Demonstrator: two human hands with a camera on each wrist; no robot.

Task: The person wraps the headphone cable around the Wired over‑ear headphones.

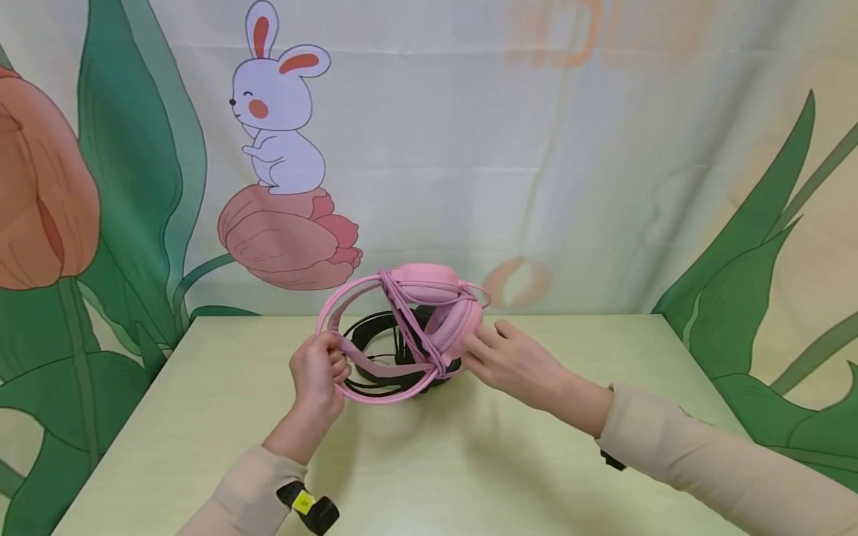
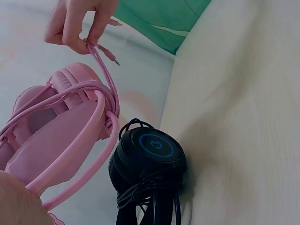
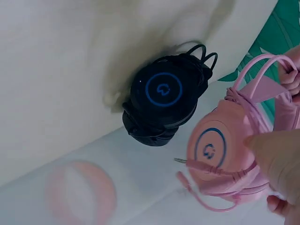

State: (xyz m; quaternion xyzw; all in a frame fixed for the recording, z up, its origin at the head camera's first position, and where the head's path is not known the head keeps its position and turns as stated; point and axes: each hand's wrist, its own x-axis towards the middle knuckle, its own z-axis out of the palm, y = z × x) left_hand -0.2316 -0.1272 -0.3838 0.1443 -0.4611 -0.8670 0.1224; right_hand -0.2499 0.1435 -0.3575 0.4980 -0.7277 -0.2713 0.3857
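Note:
Pink over-ear headphones (image 1: 425, 274) are held up above the table, their cable wound around the ear cups. My left hand (image 1: 318, 376) grips them by the headband, fingers curled round it. At the other side, my right hand (image 1: 512, 365) is beside the ear cups; in the left wrist view its thumb and fingers pinch the pink cable (image 2: 104, 70). A pink plug (image 2: 110, 55) with a metal tip dangles just below those fingers. Behind and below the pink pair, black headphones (image 3: 161, 105) rest on the table, with their own cable wrapped around them.
The pale wooden-topped table (image 1: 221, 417) reaches back to a printed curtain (image 1: 429, 149) with a rabbit and tulips. Both wrists carry small black camera mounts, the left one (image 1: 308, 506) with a yellow label.

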